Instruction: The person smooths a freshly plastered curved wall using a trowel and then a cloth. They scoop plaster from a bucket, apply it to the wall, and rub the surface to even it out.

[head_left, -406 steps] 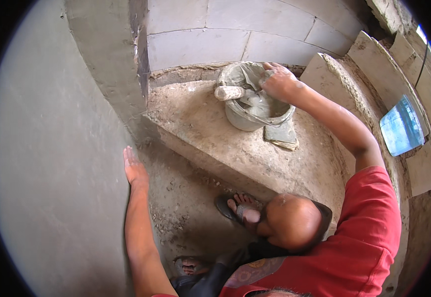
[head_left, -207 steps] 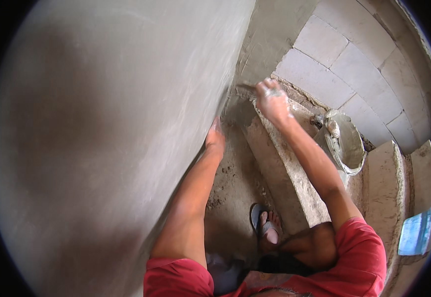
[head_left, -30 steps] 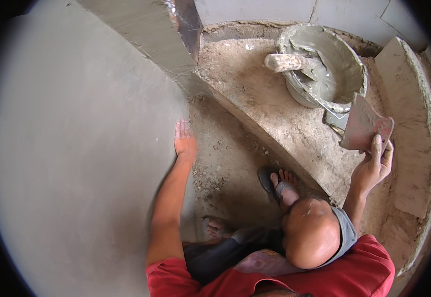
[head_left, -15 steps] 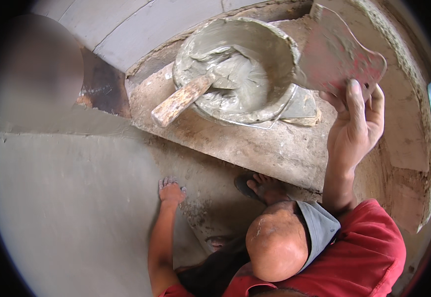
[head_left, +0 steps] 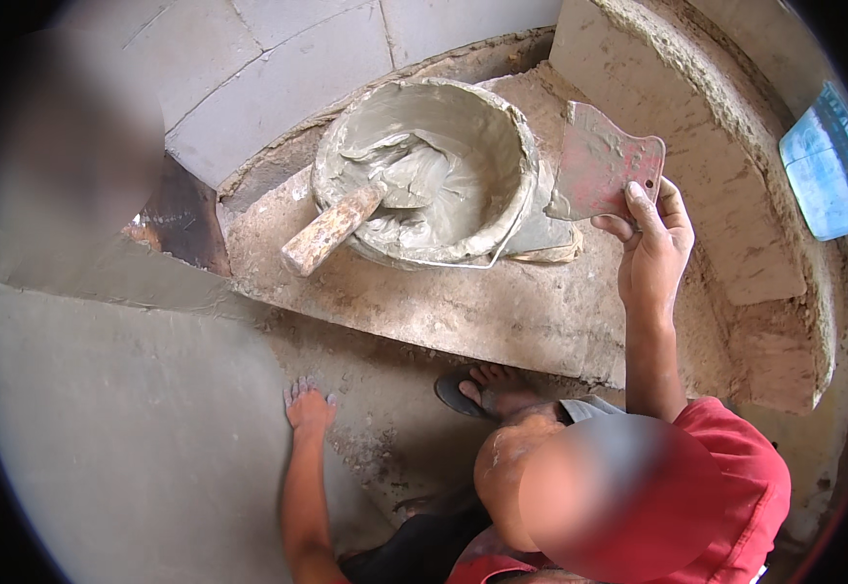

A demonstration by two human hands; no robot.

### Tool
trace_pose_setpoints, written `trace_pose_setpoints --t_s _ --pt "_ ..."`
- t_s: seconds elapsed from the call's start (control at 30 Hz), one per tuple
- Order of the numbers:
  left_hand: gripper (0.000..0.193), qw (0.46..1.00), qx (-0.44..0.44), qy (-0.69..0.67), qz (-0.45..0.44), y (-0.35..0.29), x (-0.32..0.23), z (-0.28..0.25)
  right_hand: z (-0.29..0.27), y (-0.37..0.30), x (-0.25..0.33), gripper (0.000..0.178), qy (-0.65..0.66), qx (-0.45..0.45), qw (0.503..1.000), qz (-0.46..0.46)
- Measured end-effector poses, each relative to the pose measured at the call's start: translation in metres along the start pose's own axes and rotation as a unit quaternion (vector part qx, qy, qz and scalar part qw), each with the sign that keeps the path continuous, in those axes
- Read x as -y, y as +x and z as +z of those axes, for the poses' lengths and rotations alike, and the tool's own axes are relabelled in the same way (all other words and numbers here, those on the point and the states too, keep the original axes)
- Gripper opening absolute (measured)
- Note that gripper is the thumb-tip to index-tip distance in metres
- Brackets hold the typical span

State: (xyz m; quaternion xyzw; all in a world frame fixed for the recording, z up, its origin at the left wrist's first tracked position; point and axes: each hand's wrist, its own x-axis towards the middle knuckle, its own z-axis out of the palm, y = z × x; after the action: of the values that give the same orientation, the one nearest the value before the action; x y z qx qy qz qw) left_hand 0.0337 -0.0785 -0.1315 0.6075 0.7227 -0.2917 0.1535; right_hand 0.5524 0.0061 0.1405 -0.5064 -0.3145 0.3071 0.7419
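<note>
My right hand [head_left: 655, 243], raised at the right, grips a worn red plastic scraper [head_left: 604, 167] by its edge, the thumb on its face. Grey paste is smeared over the scraper. Just left of it stands a round bucket [head_left: 526, 185] of wet grey mortar [head_left: 448, 185]. A tool with a worn wooden handle [head_left: 331, 232] lies in the bucket, the handle sticking out over the rim and its other end sunk in the mortar. Lower down, my left hand [head_left: 309, 404] rests with fingers apart at the edge of a smooth grey surface [head_left: 132, 409], holding nothing.
The bucket sits on a rough, dusty ledge [head_left: 424, 311], with a flat grey piece [head_left: 541, 234] beside it. At the far right is a blue container [head_left: 829, 165]. A thick low wall [head_left: 706, 165] curves behind. My sandalled foot [head_left: 497, 387] is below the ledge.
The view has shifted, bringing the blue container further in. My right hand, with the scraper, now appears lower and further left. My left hand stays at the grey surface's edge.
</note>
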Motion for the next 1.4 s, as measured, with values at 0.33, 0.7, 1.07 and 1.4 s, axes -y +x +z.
trace_pose_setpoints --t_s 0.33,0.7,1.07,1.4 --pt "0.08 1.0 0.02 -0.012 0.004 -0.01 0.007 0.014 0.061 0.002 -0.003 0.023 -0.143 0.131 0.967 -0.167" --pt "0.083 0.999 0.031 -0.036 -0.002 -0.01 -0.001 0.005 0.073 -0.005 -0.033 0.026 -0.415 0.153 0.855 -0.272" --pt "0.082 0.999 0.014 -0.034 -0.008 -0.01 0.002 0.014 -0.009 0.002 -0.062 0.037 -0.499 0.116 0.846 -0.145" --pt "0.077 1.0 -0.017 -0.016 0.012 -0.003 0.003 0.004 -0.011 0.005 -0.086 0.081 -0.649 0.213 0.731 0.008"
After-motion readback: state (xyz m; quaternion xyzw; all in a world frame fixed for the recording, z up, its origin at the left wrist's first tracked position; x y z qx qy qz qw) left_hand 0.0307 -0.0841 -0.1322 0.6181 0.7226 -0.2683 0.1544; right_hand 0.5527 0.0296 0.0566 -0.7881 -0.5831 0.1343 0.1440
